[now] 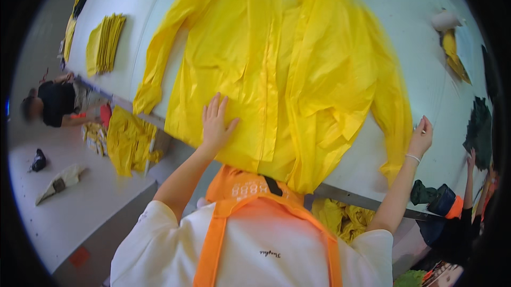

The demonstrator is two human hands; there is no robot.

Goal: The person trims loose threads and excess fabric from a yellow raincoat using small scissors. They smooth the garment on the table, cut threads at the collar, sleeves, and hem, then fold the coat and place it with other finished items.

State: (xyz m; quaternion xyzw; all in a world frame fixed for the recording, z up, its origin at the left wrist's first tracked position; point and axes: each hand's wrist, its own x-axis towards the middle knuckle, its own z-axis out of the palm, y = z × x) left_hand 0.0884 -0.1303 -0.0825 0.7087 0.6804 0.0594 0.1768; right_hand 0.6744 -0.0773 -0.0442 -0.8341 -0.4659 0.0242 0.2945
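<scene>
A yellow raincoat lies spread on the white table, its front parted down the middle and its hem hanging over the near edge. Flat on its lower left panel rests my left hand, fingers stretched out. Just beyond the right sleeve, my right hand is closed in a pinch. Something tiny and shiny shows by its fingertips, too small to name. The collar partly runs out of the top of the view.
Folded yellow garments are stacked at the left. A paper roll sits far right, near dark green garments and another person's arm. Crumpled yellow garments lie below the table edge. A person stands left beside another table.
</scene>
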